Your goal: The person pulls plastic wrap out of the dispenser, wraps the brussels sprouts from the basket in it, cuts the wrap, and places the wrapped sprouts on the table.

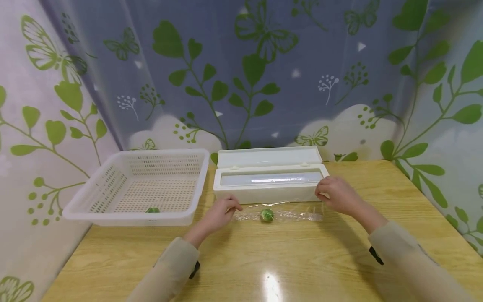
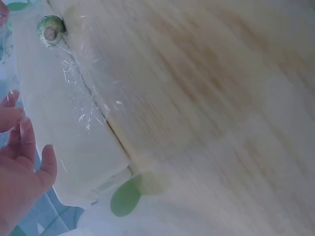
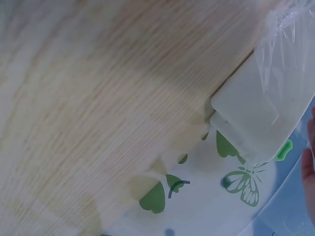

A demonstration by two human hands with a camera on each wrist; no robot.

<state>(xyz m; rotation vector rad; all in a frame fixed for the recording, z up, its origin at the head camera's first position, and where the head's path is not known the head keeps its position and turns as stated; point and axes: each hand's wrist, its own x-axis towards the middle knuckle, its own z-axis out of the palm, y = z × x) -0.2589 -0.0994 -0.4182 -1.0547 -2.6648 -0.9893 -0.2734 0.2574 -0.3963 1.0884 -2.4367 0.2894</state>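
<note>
A clear sheet of cling film [image 1: 294, 214] hangs from the front of a white cling film box [image 1: 271, 195] and spreads over the table. On the film sits a small Brussels sprout [image 1: 267, 215], its pale cut stem showing in the left wrist view. My left hand [image 1: 220, 214] pinches the film's left side, thumb and forefinger together, just in front of the box. At the box's right front corner, my right hand [image 1: 337, 195] pinches the other side of the film. Only a few fingers [image 3: 309, 167] of it appear in the right wrist view.
The hinged box lid [image 1: 269, 157] stands raised at the back, with the film roll [image 1: 271, 178] in the opening. To the left, a white plastic basket [image 1: 185, 216] has another Brussels sprout [image 1: 152, 210] in it. A patterned curtain [image 1: 211, 50] hangs behind the wooden table [image 1: 279, 256].
</note>
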